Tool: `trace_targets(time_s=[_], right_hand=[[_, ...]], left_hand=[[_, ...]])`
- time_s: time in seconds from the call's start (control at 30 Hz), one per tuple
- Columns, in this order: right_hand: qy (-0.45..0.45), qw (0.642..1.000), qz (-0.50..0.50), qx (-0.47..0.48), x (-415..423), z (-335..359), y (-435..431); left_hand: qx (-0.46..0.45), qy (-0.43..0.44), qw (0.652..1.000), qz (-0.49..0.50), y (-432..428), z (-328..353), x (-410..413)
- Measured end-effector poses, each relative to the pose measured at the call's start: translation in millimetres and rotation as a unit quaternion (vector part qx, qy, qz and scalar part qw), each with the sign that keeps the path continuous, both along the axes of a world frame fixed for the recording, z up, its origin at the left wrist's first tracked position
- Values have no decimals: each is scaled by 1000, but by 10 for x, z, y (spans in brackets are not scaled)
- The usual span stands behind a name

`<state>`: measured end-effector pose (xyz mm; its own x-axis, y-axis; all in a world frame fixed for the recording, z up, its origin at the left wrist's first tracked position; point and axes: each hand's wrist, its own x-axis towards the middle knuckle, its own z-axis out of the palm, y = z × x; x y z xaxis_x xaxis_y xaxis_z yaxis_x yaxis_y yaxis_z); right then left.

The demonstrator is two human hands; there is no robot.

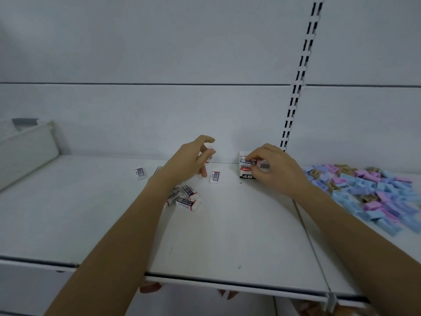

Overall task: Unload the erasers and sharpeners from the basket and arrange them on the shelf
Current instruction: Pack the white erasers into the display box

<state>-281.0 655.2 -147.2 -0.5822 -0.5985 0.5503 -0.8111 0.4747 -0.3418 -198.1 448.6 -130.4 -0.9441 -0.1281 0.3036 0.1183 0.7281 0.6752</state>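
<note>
The white metal shelf (227, 236) is carrying all task items.

1. Left hand (189, 161): it is hovering above the shelf near the rear edge, fingers curled. Thumb and fingers are pinching a partly hidden white eraser with a red end (207, 158).
2. Right hand (273, 172): it is reaching to the rear edge, just beside the black-slotted white upright (296, 99). Its fingertips are pinching the top sleeved eraser (245, 160) of a short stack. The white-and-black bottom pack (246, 175) of that stack is showing the marking "4B" and a red logo patch that is too blurred to read.
3. Loose white erasers with dark blue sleeves: one (140, 174) is lying left of the left wrist, one (214, 177) is lying between the two hands, and a touching cluster (185, 197) is lying beside the left forearm. Their sleeve print is too small to read.
4. A heap of blue, pink and tan plastic sharpeners (376, 192) is lying on the adjoining shelf section at the right.
5. A white plastic basket (27, 144) is standing at the left end of the shelf.
</note>
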Motion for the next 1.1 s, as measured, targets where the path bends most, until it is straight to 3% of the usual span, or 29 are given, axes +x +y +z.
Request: trace_targets(time_s=[0.17,0.3,0.6,0.7,0.87,1.1], right_hand=[[-17,999,-44,23,-120,66,144],[-20,997,-61,52,-193,62,205],[-50,994,-68,64,-267,15,288],[-57,995,-60,60,-269,22,292],[-84,994,-55,49,-242,63,282],[-95,990,-63,77,-209,110,297]], left_hand=[[-56,25,998,-25,56,-11,0],[18,88,996,-15,174,66,-31],[6,20,1000,-24,600,-21,-485],[-47,11,998,-41,602,-132,-539],[-51,19,997,-53,550,-136,-526],[-171,-34,979,-102,511,-121,-530]])
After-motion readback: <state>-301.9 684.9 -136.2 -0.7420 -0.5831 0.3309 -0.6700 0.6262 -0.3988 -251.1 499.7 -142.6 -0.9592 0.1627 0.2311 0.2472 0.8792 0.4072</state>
